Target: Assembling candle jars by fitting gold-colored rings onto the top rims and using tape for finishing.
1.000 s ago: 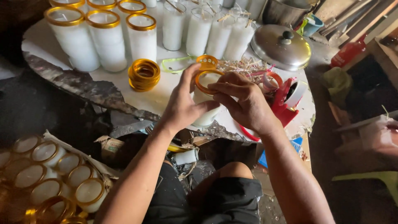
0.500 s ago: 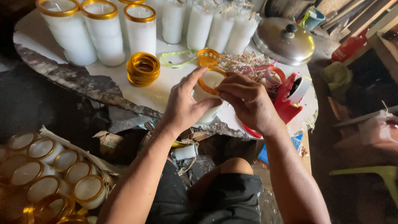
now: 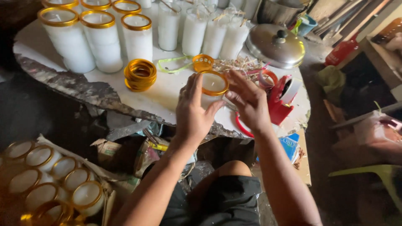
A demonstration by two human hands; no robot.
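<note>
Gold-rimmed candle glass (image 3: 212,83), body hidden, sits held between left hand (image 3: 193,112) and right hand (image 3: 250,101).

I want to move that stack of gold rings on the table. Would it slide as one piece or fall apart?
The stack of gold rings looks loose, so a push would probably scatter it. The rings seem thin and light, and could roll off the white table on edge.
</note>
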